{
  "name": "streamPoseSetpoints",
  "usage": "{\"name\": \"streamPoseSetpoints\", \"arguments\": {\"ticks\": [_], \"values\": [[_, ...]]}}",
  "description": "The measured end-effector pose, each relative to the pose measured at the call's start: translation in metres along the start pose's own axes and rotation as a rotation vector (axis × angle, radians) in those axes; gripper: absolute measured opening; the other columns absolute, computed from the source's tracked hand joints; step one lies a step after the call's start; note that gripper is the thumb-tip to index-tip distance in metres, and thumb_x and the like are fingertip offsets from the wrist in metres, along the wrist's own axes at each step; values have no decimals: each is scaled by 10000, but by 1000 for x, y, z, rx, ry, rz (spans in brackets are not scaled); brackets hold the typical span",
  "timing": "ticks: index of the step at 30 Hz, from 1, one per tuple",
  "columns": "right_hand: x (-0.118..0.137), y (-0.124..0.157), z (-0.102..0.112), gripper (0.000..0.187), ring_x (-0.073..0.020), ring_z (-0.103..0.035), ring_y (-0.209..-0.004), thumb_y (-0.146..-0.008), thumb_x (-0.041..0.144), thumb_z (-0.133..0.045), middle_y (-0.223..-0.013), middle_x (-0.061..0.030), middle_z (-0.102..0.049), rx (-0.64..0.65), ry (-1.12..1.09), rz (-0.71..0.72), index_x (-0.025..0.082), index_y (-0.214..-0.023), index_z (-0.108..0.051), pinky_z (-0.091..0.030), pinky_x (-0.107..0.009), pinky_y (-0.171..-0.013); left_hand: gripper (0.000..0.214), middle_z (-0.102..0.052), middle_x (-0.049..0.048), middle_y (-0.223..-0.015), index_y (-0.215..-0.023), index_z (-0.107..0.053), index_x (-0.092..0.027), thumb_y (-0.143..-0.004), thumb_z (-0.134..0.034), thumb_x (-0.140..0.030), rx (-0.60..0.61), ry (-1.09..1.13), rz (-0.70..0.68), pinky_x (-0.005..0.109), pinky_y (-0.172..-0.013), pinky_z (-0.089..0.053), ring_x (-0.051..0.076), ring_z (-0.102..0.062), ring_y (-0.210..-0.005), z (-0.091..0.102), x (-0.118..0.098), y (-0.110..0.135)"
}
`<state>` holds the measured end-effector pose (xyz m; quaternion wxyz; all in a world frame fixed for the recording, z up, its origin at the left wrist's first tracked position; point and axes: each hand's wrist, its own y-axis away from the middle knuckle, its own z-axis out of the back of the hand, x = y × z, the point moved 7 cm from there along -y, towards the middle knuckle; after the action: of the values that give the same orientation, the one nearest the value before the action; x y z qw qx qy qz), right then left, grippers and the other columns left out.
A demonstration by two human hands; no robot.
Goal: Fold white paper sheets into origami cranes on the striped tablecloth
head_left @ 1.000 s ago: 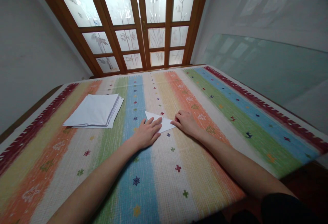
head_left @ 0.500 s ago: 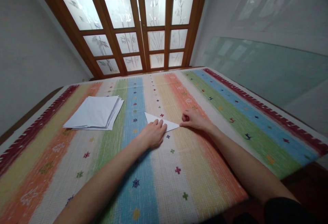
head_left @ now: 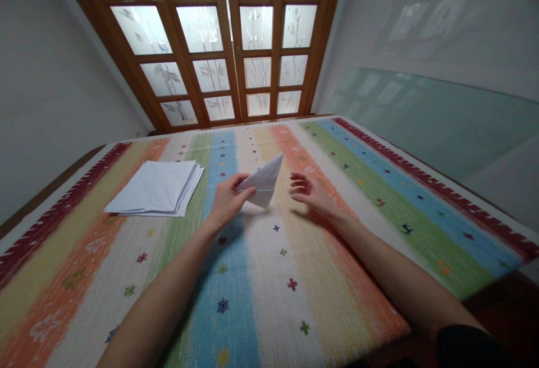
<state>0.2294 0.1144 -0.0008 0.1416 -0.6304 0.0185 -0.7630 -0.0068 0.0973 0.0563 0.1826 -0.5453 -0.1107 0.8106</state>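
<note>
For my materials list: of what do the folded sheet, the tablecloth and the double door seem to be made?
Folded sheet: probably matt white paper, from its crisp edges and sharp corner.
Striped tablecloth: matt fabric, woven-looking texture; fibre unclear.
Double door: seemingly smooth wood, from its brown colour; panes likely frosted glass, being translucent.

Two hands are showing: one left hand (head_left: pixel 229 195), one right hand (head_left: pixel 314 194). Two forearms (head_left: pixel 168 281) are extending from the near side. One sleeve (head_left: pixel 467 346) is showing near right. One folded paper (head_left: pixel 264 180) is showing mid-scene. One paper stack (head_left: pixel 151 185) is lying left; sheets are overlapping, not giving a count. One tablecloth (head_left: pixel 269 261) is spreading underneath. Far side: two doors (head_left: pixel 256 53) are standing, fifteen bright panes (head_left: pixel 256 26) are showing.
</note>
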Motion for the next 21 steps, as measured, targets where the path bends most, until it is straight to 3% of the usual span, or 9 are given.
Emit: {"name": "streamPoseSetpoints", "arguments": {"ticks": [2, 4, 7, 10, 14, 17, 21], "values": [[10, 2, -17, 563, -199, -603, -949, -663, 354, -725, -1197, -94, -573, 115, -109, -23, 256, -1179, -525, -540, -376, -777, 405, -713, 41, -886, -1031, -610, -174, -679, -725, -337, -59, 288, 152, 311, -705, -524, 187, -664, -756, -1, 8, 1], [21, 5, -36, 545, -165, -621, -827, -666, 355, -741, -1097, -62, -614, 212, -209, -42, 253, -1163, -542, -544, -342, -720, 532, -707, 27, -824, -1067, -575, -159, -611, -779, -341, -35, 478, 279, 287, -648, -518, 166, -652, -671, -12, 16, 6], [36, 5, -57, 394, -144, -611, -727, -701, 375, -716, -962, -36, -649, 278, -259, -42, 218, -1045, -602, -529, -297, -633, 611, -698, 24, -803, -1088, -556, -148, -566, -814, -333, 11, 548, 362, 266, -620, -504, 149, -638, -631, -24, 26, 14], [38, 0, -70, 254, -150, -603, -675, -703, 337, -693, -826, -25, -650, 242, -219, -67, 187, -897, -626, -501, -286, -585, 598, -681, 40, -854, -1132, -537, -151, -620, -775, -349, -31, 421, 353, 291, -637, -512, 162, -639, -672, -24, 34, 21], [26, -8, -67, 168, -141, -557, -579, -668, 297, -660, -693, 0, -602, 1, -167, -113, 190, -773, -584, -471, -285, -535, 639, -575, 125, -1209, -1263, -480, -205, -691, -722, -357, -215, 18, 209, 397, -827, -521, 246, -608, -1019, -10, 28, 28], [22, -7, -68, 212, -143, -555, -591, -656, 319, -666, -707, 4, -603, -97, -192, -97, 207, -805, -565, -477, -279, -532, 814, -432, 160, -1392, -1379, -384, -236, -672, -756, -391, -86, -137, 129, 500, -982, -449, 320, -471, -1254, -23, 22, 31], [24, 0, -80, 381, -152, -604, -706, -639, 397, -727, -883, -8, -641, -33, -309, -62, 233, -935, -553, -519, -293, -624, 1045, -314, 186, -1488, -1491, -186, -252, -655, -792, -413, 97, -153, 78, 578, -1087, -331, 375, -334, -1373, -43, 26, 34]]}}
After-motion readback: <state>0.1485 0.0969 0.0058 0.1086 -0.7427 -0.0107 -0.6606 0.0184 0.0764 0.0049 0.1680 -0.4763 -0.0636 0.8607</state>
